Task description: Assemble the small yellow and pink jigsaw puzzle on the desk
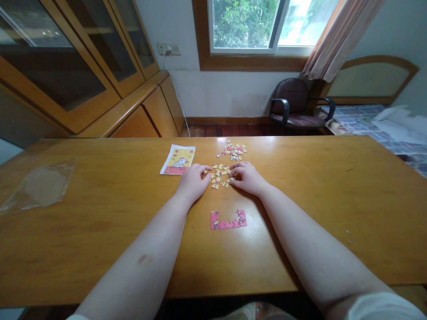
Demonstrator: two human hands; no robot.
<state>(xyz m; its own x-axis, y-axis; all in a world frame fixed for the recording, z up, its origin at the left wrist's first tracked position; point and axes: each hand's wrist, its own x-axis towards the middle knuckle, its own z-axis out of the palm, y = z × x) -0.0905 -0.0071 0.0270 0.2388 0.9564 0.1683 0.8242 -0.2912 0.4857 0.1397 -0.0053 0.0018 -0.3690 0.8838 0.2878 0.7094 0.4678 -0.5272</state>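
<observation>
Several loose yellow puzzle pieces [219, 174] lie in a small pile between my two hands. My left hand [194, 180] rests at the pile's left side, thumb and fingers apart and curved toward the pieces. On the right side, my right hand [246, 178] has its fingers spread, the tips touching the pile's edge. Closer to me lies a joined U-shaped strip of pink puzzle pieces [228, 225]. Beyond the yellow pile is a second pile of mixed pink, white and yellow pieces [236, 151]. A picture card [178, 159] with a white cartoon animal lies just behind my left hand.
A clear plastic bag [43, 184] lies flat at the left of the wooden table [320, 178]. Tiny scraps [348, 237] dot the right side. Past the far edge stand a wooden cabinet [133, 113], an office chair [296, 104] and a bed [360, 118].
</observation>
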